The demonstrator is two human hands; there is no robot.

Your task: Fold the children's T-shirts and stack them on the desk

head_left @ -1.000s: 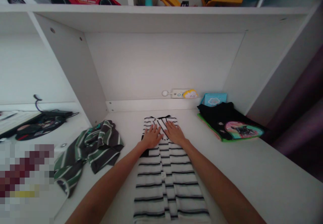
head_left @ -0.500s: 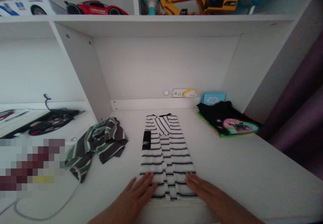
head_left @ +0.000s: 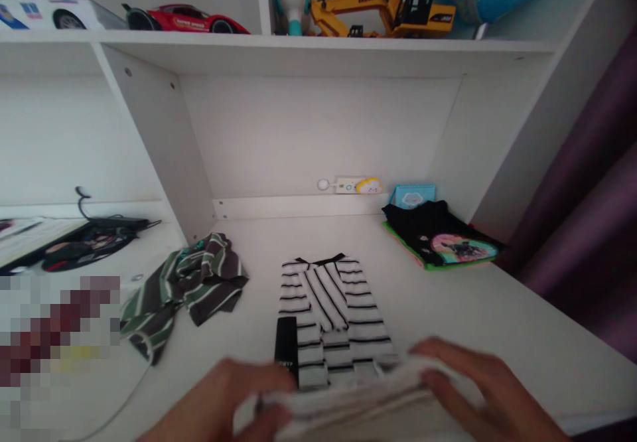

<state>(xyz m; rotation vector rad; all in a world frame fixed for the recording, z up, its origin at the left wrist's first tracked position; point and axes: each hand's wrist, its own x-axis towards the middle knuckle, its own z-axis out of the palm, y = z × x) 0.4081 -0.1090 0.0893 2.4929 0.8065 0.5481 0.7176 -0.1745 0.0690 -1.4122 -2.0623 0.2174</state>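
A white shirt with black stripes (head_left: 333,302) lies face down on the white desktop, its sides folded inward and a black patch on its left side. Its near end is raised off the surface and blurred by motion. My left hand (head_left: 249,395) pinches the left corner of that raised hem, fingers closed on the cloth. At the other corner, my right hand (head_left: 478,382) grips the hem between thumb and fingers. The collar end rests flat, away from me.
To the left lies a crumpled green and dark striped garment (head_left: 199,276). A stack of folded clothes (head_left: 438,236) with a black top piece sits at the back right, before a blue desk calendar (head_left: 413,196). A power strip (head_left: 346,185) is at the back wall.
Both hands lay flat on the shirt's lower part before; now they hold its near hem, which has come up. The shirt has slid toward me.
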